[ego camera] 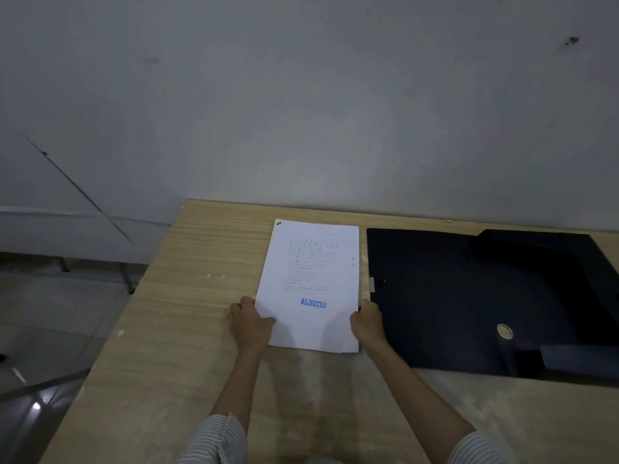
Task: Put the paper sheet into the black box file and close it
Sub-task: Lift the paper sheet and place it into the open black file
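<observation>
A white paper sheet [310, 283] with printed text and a blue "REJECTED" stamp lies on the wooden table. My left hand [249, 324] grips its lower left edge, thumb on top of the page. My right hand [368, 321] grips the lower right edge. Immediately to the right lies the black box file [469, 296], spread open and flat, with a round metal finger hole near its front and a small white clasp on its left edge. The paper's right edge sits just beside the file's left edge.
The wooden table [201, 296] ends at a left edge with floor and metal legs beyond it. A grey wall runs close behind the table's far edge. Bare tabletop lies left of the sheet and in front of it.
</observation>
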